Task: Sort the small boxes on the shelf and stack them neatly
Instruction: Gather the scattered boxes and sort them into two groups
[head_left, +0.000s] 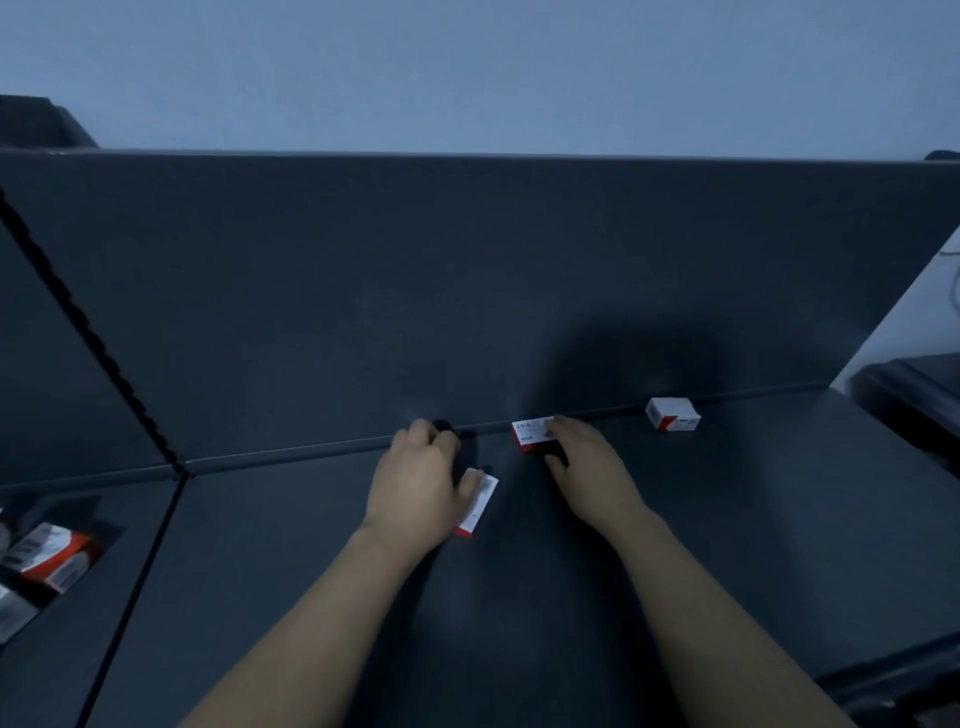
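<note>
At the far left, a loose heap of white-and-red cartons (49, 553) is seen in a lower recess, apart from the work. On the dark grey shelf (727, 545), the left hand (415, 483) is curled, and a slim white-and-red cardboard box (480, 499) appears to be gripped by it, the thumb laid across the box's far end while much of the box is hidden under the palm. Its long axis runs diagonally, from far right to near left, with the red end turned toward the person. Just right of it, a white-and-red box printed 24/6 (530, 434) is pinched by the right hand (589, 467), fingers over its top and thumb at its near side. It lies against the back rail (291, 457), long axis along that rail. Farther right, well apart, a third white-and-red box (672, 414) rests beside the same rail, untouched, its long axis roughly parallel to it. A crooked stack is judged the main risk, since the two held boxes are pointed differently. The slim box, held near one end, could also swing or slip when lifted.
</note>
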